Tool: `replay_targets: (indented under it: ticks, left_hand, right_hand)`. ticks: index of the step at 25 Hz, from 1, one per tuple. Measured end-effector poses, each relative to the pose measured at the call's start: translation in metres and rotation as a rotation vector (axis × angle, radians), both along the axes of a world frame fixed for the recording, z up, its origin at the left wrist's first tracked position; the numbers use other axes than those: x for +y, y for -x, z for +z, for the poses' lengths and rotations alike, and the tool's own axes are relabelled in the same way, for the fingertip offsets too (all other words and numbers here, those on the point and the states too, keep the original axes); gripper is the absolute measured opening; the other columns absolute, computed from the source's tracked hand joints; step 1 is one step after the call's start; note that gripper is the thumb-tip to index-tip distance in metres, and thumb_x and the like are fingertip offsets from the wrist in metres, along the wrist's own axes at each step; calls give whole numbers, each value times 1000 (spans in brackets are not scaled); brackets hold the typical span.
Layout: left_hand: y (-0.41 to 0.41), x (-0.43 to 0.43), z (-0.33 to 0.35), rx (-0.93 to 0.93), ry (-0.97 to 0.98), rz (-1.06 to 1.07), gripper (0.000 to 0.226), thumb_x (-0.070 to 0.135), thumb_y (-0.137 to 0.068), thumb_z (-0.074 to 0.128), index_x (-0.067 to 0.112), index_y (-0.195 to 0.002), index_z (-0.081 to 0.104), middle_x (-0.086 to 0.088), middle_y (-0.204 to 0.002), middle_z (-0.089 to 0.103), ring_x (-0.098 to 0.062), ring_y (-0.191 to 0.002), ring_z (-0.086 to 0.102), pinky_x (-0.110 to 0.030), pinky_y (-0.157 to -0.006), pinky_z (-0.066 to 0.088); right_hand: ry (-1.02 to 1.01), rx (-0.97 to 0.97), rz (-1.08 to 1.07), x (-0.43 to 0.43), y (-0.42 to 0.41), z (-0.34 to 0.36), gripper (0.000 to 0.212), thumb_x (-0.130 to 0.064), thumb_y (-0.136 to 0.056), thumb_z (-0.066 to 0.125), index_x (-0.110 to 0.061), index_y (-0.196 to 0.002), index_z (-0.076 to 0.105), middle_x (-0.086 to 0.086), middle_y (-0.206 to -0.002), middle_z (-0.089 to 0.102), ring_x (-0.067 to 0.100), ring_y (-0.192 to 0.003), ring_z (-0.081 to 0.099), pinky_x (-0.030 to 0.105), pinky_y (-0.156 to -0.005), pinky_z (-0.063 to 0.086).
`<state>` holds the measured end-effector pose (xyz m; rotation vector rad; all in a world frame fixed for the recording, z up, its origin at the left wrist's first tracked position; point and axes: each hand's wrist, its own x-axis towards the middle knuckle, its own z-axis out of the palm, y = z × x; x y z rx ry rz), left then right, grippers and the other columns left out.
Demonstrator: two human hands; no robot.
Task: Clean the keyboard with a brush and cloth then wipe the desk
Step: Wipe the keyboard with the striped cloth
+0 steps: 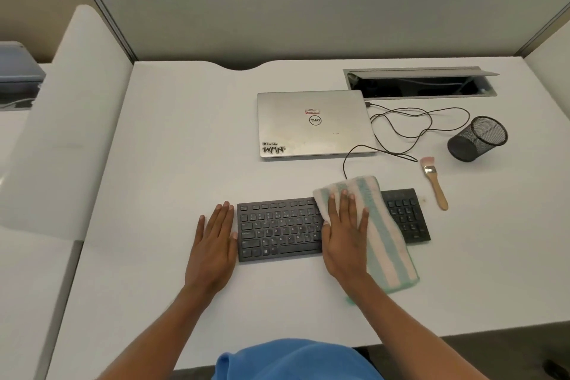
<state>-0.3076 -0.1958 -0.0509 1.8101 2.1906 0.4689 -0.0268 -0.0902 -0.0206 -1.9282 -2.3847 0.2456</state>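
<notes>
A black keyboard (279, 230) lies on the white desk (172, 145) in front of me. My right hand (347, 233) presses flat, fingers straight, on a striped white-and-green cloth (384, 241) that drapes over the keyboard's right-middle part and hides those keys. My left hand (214, 241) rests flat on the desk, its edge against the keyboard's left end. A small wooden-handled brush (435, 180) with pink bristles lies on the desk to the right of the keyboard, apart from both hands.
A closed silver laptop (314, 123) sits behind the keyboard, with a looping black cable (410, 126) to its right. A black mesh pen cup (476, 139) lies tipped on its side at right. An open cable hatch (421, 83) is at the back.
</notes>
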Motion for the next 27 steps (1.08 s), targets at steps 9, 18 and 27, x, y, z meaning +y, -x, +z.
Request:
replay_targets:
  ticks: [9,18,27]
  left_hand:
    - [-1,1,-1,43,-15,-52,58,32,-112,19,17,-168,22,5,-174,24,-8,-162,12,-51,-131,12]
    - [0,0,-1,64,14,-69,59,37,-112,7,21,-169,18,5,-174,21,-9,-163,10,-53,-131,10]
    - [1,-2,-5,66,-24,-56,61,38,-113,11,15,-168,23,4,-174,24,-12,-162,18,-54,-131,13]
  right_hand:
    - [41,-24,117,-36,104,9,66,-36,-100,14,-13,-161,3,16,-167,-6,29,-155,-11,60,-122,7]
    - [76,-64,236,-66,139,13,69,-35,-104,27,-5,-159,0,25,-165,-9,38,-153,-14,62,-120,4]
    - [55,-82,440,-91,75,3,70,-31,-101,36,-9,-160,5,17,-167,-5,32,-155,-6,59,-121,15]
